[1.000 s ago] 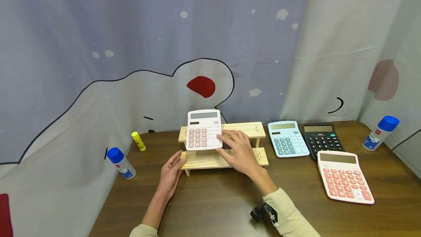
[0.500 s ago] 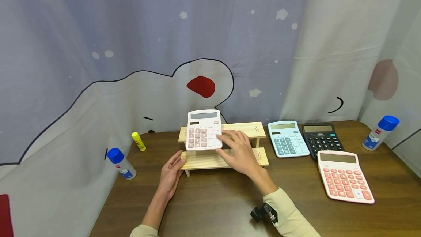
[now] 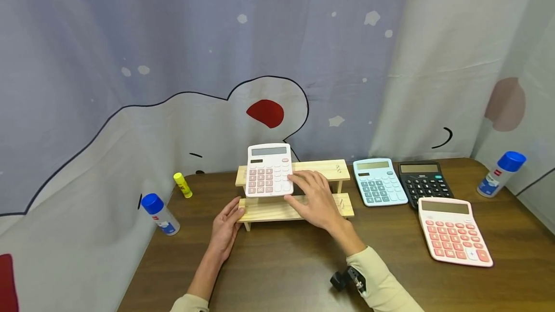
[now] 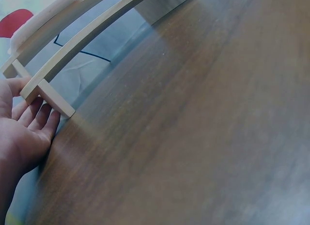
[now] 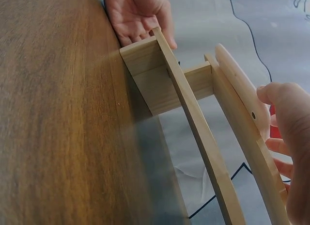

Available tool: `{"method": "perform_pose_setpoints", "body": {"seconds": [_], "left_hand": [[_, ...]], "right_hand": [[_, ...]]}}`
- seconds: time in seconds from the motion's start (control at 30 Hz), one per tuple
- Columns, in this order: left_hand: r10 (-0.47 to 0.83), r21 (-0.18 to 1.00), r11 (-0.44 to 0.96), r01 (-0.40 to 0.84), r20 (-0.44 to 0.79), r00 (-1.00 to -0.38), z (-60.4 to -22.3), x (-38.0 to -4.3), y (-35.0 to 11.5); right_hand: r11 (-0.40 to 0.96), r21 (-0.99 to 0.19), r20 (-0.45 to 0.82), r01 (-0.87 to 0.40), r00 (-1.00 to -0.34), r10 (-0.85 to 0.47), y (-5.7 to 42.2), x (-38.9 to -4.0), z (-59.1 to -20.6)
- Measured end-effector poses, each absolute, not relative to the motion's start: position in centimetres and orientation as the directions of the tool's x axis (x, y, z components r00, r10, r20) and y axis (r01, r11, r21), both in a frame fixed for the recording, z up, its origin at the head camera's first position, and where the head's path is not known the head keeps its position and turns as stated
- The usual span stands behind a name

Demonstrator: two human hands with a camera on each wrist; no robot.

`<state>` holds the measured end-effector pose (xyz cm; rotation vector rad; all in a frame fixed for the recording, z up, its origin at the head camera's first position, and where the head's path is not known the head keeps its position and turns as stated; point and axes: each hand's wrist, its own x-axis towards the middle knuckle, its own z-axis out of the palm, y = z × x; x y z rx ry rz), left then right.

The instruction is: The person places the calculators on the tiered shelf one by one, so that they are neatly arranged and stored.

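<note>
A two-tier wooden stand (image 3: 277, 210) stands on the table. On its upper tier, at the left end, lies a white calculator (image 3: 269, 170) with pinkish-brown and white keys. My left hand (image 3: 224, 229) grips the left end of the lower tier, thumb on top and fingers beneath, as the left wrist view also shows. Over the lower tier, my right hand (image 3: 315, 199) reaches to the calculator, fingertips at its right edge and thumb by its lower right corner. In the right wrist view, the right thumb (image 5: 271, 91) is right at the calculator's edge.
Right of the stand lie a light blue calculator (image 3: 380, 183), a black calculator (image 3: 425, 182) and a white one with pink keys (image 3: 453, 235), close together. Blue-capped bottles stand at the left (image 3: 161, 215) and far right (image 3: 500, 175). A yellow tube (image 3: 182, 186) stands back left. A curtain (image 3: 195, 129) hangs behind.
</note>
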<state>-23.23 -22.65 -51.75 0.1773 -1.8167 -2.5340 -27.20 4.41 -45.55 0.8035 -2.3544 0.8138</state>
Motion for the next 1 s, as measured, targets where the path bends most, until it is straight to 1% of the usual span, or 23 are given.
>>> {"method": "perform_pose_setpoints", "body": {"seconds": [0.2,0.43,0.67,0.83,1.0], "left_hand": [[-0.081,0.942,-0.332,-0.040,-0.071,-0.994,-51.8,-23.3,-22.7],[-0.078,0.949,-0.314,-0.022,-0.049,-0.996,-52.0,-23.3,-22.7],[-0.072,0.956,-0.291,-0.025,-0.048,-0.996,-51.8,-23.4,-23.0],[-0.090,0.955,-0.295,-0.025,-0.053,-0.995,-51.6,-23.3,-23.1],[-0.084,0.956,-0.290,-0.034,-0.060,-0.995,-51.6,-23.2,-22.9]], "right_hand": [[0.610,-0.422,0.635,-0.671,-0.699,-0.329,4.8,-27.1,-45.2],[0.579,-0.454,0.668,-0.677,-0.689,-0.283,6.0,-26.9,-44.8],[0.605,-0.416,0.696,-0.679,-0.666,-0.268,8.6,-26.9,-44.4],[0.636,-0.395,0.677,-0.662,-0.678,-0.285,10.4,-26.8,-44.1],[0.679,-0.385,0.664,-0.624,-0.699,-0.265,12.6,-26.2,-44.3]]}}
